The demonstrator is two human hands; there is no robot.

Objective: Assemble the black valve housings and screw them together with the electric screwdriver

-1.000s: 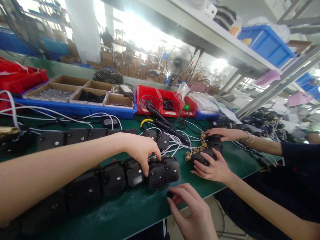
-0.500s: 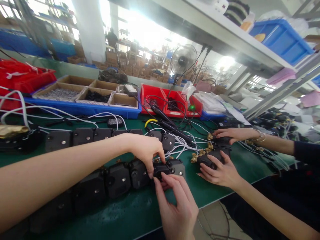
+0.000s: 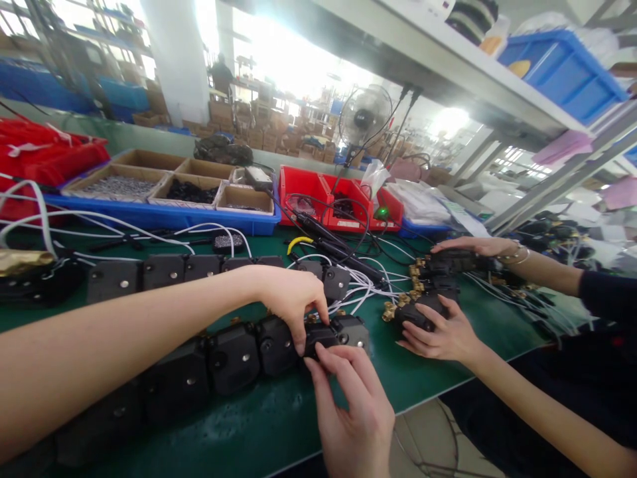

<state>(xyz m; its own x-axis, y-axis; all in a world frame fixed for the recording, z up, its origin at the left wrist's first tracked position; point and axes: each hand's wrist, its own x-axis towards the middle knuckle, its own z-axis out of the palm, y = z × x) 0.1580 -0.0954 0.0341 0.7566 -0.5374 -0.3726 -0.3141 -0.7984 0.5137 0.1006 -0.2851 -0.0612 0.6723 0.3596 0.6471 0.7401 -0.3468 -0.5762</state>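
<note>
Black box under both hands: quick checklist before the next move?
1. Left hand on the black box: ok, thumb and finger hold it.
2. Right hand at the same box: ok, fingers meet its near side.
3. Anything pinched in the right hand: cannot tell, the fingers hide it.
4. Near side of the box in plain view: not ok, the right hand covers much of it.
5. White cables away from the fingertips: ok, they lie behind the row.
6. Co-worker's hands apart: ok, on other boxes to the right.
</note>
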